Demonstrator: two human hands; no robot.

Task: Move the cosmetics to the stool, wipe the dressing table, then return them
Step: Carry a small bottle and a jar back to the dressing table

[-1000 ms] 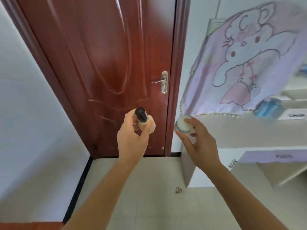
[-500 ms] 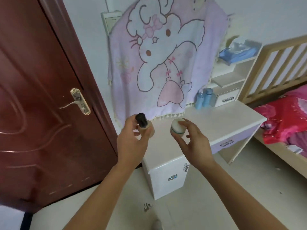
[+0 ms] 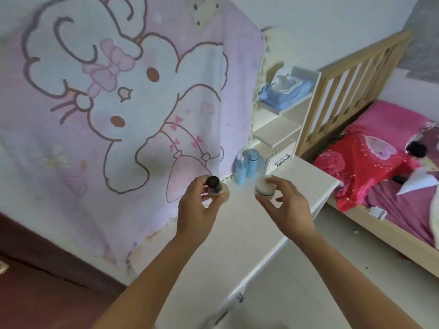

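Observation:
My left hand [image 3: 193,214] grips a small beige bottle with a black cap [image 3: 215,186], held above the white dressing table [image 3: 237,224]. My right hand [image 3: 286,207] pinches a round white jar with a dark band [image 3: 264,189] over the table's middle. Two light blue bottles [image 3: 245,168] stand at the back of the tabletop next to a small drawer unit [image 3: 279,157]. The stool is out of view.
A pink cartoon blanket [image 3: 114,110] hangs behind the table. Shelves [image 3: 278,129] at the back right hold a blue wipes pack [image 3: 283,90]. A wooden bed [image 3: 351,74] with pink and red bedding [image 3: 370,162] stands to the right. A dark red door [image 3: 35,288] is at lower left.
The view has swung right from the door to the dressing table and come closer. Both hands, still holding the bottle and the jar, are now over the tabletop.

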